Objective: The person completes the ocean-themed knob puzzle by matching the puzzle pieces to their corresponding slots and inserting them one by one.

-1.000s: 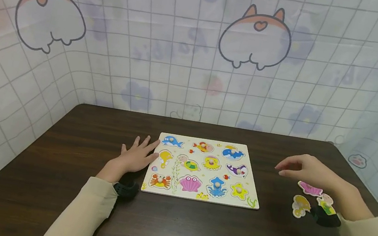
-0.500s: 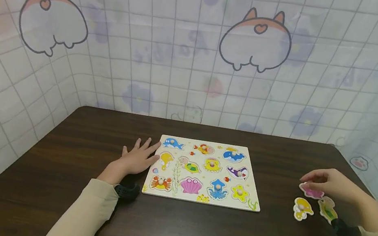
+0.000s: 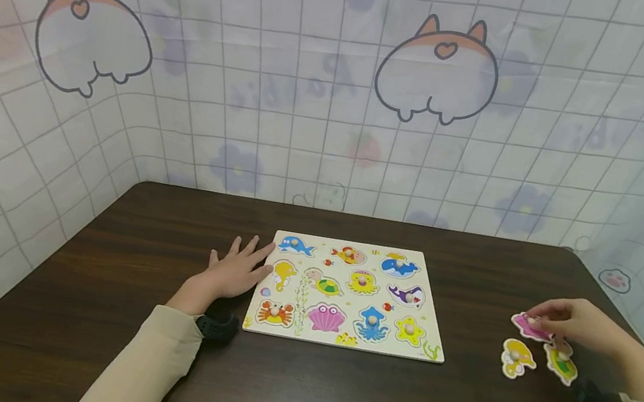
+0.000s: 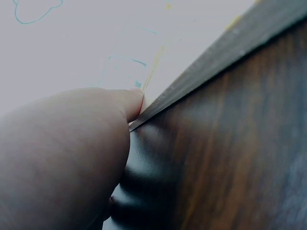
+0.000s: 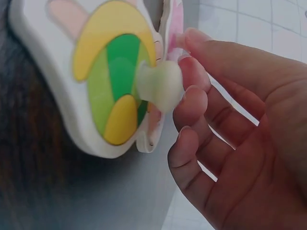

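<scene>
In the head view, a pale puzzle board with sea animals lies mid-table. My left hand is spread flat beside it, fingertips resting on its left edge. The left wrist view shows the thumb against the board's edge. At the right, my right hand pinches the knob of a pink shell piece. In the right wrist view, thumb and forefinger meet at the pink piece; other fingers are bent beside the turtle piece's knob. The turtle piece lies next to the shell.
A yellow seahorse piece with a knob lies left of the turtle piece. Several knobbed pieces, such as a crab and a starfish, sit in the board. A grid-patterned cloth hangs behind the dark table.
My right hand has moved right and down from above the table to the pink shell piece and now pinches its knob. The left hand has stayed at the board's edge.
</scene>
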Tool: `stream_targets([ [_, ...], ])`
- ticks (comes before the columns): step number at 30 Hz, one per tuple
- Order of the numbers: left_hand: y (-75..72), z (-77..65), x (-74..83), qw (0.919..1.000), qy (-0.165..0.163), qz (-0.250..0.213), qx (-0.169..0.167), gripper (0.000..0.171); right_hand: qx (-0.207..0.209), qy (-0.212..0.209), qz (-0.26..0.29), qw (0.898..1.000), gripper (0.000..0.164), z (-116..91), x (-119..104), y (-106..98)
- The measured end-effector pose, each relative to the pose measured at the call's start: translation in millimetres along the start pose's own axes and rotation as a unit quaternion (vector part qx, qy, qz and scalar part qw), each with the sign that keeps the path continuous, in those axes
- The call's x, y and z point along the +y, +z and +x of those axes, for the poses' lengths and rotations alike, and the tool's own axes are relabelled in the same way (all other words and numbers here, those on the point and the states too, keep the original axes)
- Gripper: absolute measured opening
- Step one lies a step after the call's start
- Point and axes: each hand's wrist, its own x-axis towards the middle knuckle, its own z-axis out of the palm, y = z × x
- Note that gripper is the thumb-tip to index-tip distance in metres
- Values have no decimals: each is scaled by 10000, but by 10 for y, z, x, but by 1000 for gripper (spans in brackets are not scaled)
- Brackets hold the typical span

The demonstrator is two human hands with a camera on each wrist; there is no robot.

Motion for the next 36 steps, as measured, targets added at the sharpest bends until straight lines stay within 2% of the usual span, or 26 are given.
stream_targets([
  [6,-1,4,-7,10000,-18,-21,1,63,-17,-77,75,9999,26,25,26,16],
  [10,5,14,-15,10000,-33,-6,-15,63,98,34,-67,9999,24,31,-2,30],
  [15,-3,12,-8,10000,-43,2,-13,63,366,183,-639,9971,18,51,-35,44],
  [22,-9,5,4,10000,-30,-4,-26,63,942,99,-1720,9805,15,82,-117,20],
  [36,-3,10,-3,10000,-45,-26,-14,64,1348,-471,-1754,9741,15,148,-633,71],
])
